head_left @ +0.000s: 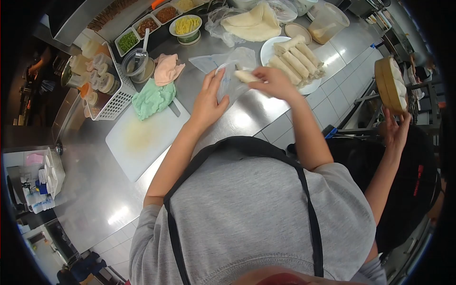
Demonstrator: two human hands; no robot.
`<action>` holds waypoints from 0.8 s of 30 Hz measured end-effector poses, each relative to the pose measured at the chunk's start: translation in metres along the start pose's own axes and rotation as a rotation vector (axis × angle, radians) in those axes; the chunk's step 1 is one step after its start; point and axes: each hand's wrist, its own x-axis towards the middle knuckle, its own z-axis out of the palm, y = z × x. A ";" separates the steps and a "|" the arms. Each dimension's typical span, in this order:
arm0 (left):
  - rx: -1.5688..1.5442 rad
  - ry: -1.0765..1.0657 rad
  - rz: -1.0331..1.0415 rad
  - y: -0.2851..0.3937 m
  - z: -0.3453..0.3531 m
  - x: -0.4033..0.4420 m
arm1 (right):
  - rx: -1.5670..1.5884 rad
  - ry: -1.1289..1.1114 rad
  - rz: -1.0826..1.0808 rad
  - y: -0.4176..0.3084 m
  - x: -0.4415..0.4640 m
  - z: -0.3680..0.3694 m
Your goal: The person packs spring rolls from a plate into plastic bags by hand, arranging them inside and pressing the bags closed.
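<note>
My left hand (212, 102) grips the side of a clear plastic bag (228, 66) above the steel counter, its fingers bent against the film. Between the fingers of my right hand (275, 83) is a pale, uncooked-looking roll (244, 76), its end at the bag's opening. I cannot tell how far inside the bag it reaches. Right beside that hand, a white plate (311, 89) carries several similar rolls (294, 61), stacked side by side. Behind them lies a folded stack of pale wrapper sheets (254, 23) on crumpled plastic.
A white cutting board (137, 137) lies left, with green (154, 97) and pink cloths (167, 70) by it. A bottle basket (114, 97) and a bowl of yellow pieces (185, 26) stand behind. At right, a co-worker's hand (396, 133) holds a round steamer (387, 85).
</note>
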 end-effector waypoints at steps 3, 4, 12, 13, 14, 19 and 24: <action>-0.060 -0.074 -0.073 0.007 0.004 -0.007 | -0.033 0.098 0.013 0.012 0.024 0.053; -0.058 -0.075 -0.071 0.007 0.006 -0.009 | -0.140 0.197 0.014 0.015 0.032 0.062; -0.133 -0.094 -0.044 0.002 0.020 -0.019 | -0.328 0.335 -0.031 0.020 0.061 0.082; -0.137 -0.100 -0.037 -0.003 0.022 -0.018 | -0.345 0.312 -0.025 0.020 0.062 0.081; -0.135 -0.076 -0.042 -0.009 0.023 -0.018 | -0.347 0.318 -0.018 0.022 0.059 0.077; -0.123 -0.027 -0.059 -0.020 0.017 -0.016 | -0.231 0.332 -0.048 0.004 0.015 0.009; -0.130 -0.072 -0.107 -0.015 0.016 -0.016 | -0.842 0.854 0.269 0.080 0.017 -0.086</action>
